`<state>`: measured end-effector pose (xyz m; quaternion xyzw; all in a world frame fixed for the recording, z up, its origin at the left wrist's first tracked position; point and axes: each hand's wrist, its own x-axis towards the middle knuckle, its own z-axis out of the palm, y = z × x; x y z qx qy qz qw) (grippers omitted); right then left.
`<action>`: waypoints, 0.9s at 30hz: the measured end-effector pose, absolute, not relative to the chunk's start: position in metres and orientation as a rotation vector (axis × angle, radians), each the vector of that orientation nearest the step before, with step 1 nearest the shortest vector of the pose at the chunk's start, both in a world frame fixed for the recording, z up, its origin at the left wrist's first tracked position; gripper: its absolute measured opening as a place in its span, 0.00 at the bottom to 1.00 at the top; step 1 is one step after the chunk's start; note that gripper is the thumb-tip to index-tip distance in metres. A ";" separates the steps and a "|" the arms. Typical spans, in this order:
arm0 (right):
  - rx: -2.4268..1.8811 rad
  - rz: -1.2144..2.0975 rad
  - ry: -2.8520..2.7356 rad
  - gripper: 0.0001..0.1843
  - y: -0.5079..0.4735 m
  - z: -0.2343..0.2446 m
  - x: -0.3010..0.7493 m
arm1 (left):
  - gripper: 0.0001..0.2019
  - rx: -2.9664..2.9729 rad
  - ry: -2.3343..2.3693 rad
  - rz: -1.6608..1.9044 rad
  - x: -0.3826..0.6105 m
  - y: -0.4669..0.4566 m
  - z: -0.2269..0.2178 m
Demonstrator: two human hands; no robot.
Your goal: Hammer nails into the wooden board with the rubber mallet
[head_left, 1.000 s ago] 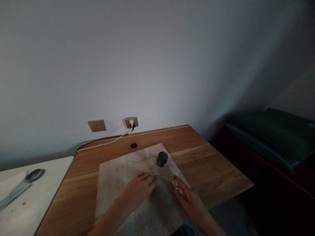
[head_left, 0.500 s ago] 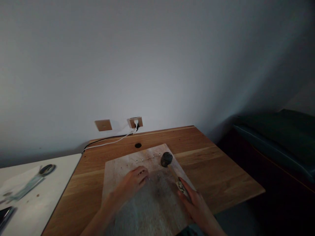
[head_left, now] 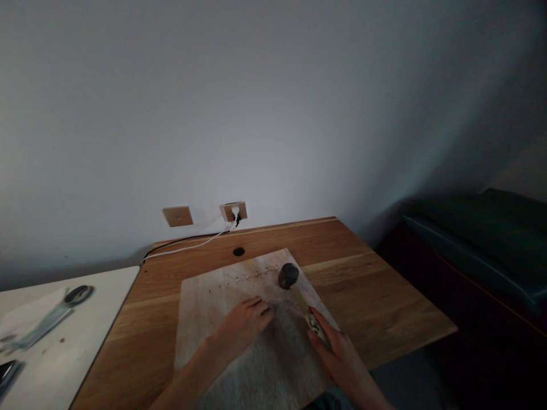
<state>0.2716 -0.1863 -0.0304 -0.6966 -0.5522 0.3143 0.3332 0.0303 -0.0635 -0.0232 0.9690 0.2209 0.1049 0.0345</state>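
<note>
In my right hand (head_left: 337, 347), fingers wrapped round the handle, is a rubber mallet (head_left: 289, 276) with a black head and a patterned grip. The head rests at or just above the right edge of a pale wooden board (head_left: 231, 376). My left hand (head_left: 245, 324) is low over the board's middle, fingers bent and close together. Its thumb and whatever it may pinch are hidden. Beyond it, a row of several small nails (head_left: 247, 277) stands along the board's far side, with small dark spots continuing the line leftward.
The board lies on a wooden table (head_left: 384, 302) against a wall with a plugged socket (head_left: 235, 211) and cables (head_left: 188, 248). At left, a white surface (head_left: 51, 370) holds a dark round object (head_left: 79, 294), a plastic packet (head_left: 45, 324) and a phone-like device (head_left: 8, 373).
My left hand has shifted right across the board, closer to the mallet. The right hand and the mallet have hardly moved.
</note>
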 end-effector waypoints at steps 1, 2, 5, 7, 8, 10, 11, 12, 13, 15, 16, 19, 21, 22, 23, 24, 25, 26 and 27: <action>-1.824 0.817 -1.443 0.31 -0.186 -0.031 0.272 | 0.17 2.989 0.703 0.301 0.030 -0.063 -0.023; -1.831 0.810 -1.446 0.31 -0.187 -0.031 0.272 | 0.16 3.000 0.729 0.280 0.029 -0.062 -0.022; -1.852 0.805 -1.455 0.33 -0.187 -0.033 0.273 | 0.15 2.987 0.794 0.278 0.016 -0.054 -0.018; -1.853 0.814 -1.461 0.34 -0.187 -0.035 0.274 | 0.14 2.887 0.870 0.376 0.001 -0.044 -0.016; -1.854 0.816 -1.461 0.34 -0.187 -0.036 0.275 | 0.15 2.814 0.919 0.439 -0.008 -0.038 -0.016; -1.849 0.818 -1.460 0.34 -0.187 -0.037 0.275 | 0.15 2.665 1.029 0.539 -0.026 -0.024 -0.017; -1.847 0.818 -1.456 0.34 -0.187 -0.037 0.275 | 0.15 2.615 1.076 0.553 -0.035 -0.017 -0.017; -1.848 0.818 -1.450 0.34 -0.186 -0.037 0.275 | 0.14 2.584 1.122 0.553 -0.042 -0.011 -0.018; -1.850 0.817 -1.443 0.34 -0.186 -0.037 0.274 | 0.14 2.569 1.158 0.540 -0.047 -0.007 -0.019; -1.848 0.821 -1.437 0.33 -0.186 -0.036 0.274 | 0.13 2.577 1.195 0.500 -0.053 -0.002 -0.020; -1.849 0.817 -1.435 0.33 -0.187 -0.035 0.274 | 0.14 2.592 1.193 0.484 -0.053 -0.002 -0.020; -1.840 0.809 -1.431 0.33 -0.187 -0.035 0.273 | 0.15 2.657 1.167 0.458 -0.049 -0.009 -0.018; -1.834 0.802 -1.433 0.33 -0.187 -0.036 0.273 | 0.13 2.672 1.185 0.476 -0.046 -0.015 -0.016; -1.835 0.802 -1.434 0.33 -0.187 -0.037 0.273 | 0.11 2.660 1.204 0.487 -0.045 -0.017 -0.016; -1.839 0.797 -1.431 0.33 -0.187 -0.038 0.273 | 0.10 2.635 1.226 0.497 -0.044 -0.019 -0.017; -1.845 0.795 -1.428 0.33 -0.187 -0.038 0.273 | 0.08 2.603 1.244 0.505 -0.044 -0.020 -0.018; -1.850 0.799 -1.426 0.34 -0.187 -0.039 0.273 | 0.08 2.568 1.260 0.511 -0.043 -0.021 -0.019; -1.849 0.806 -1.424 0.34 -0.186 -0.039 0.274 | 0.07 2.534 1.274 0.514 -0.042 -0.022 -0.020; -1.845 0.817 -1.427 0.34 -0.186 -0.038 0.274 | 0.07 2.507 1.283 0.512 -0.041 -0.023 -0.021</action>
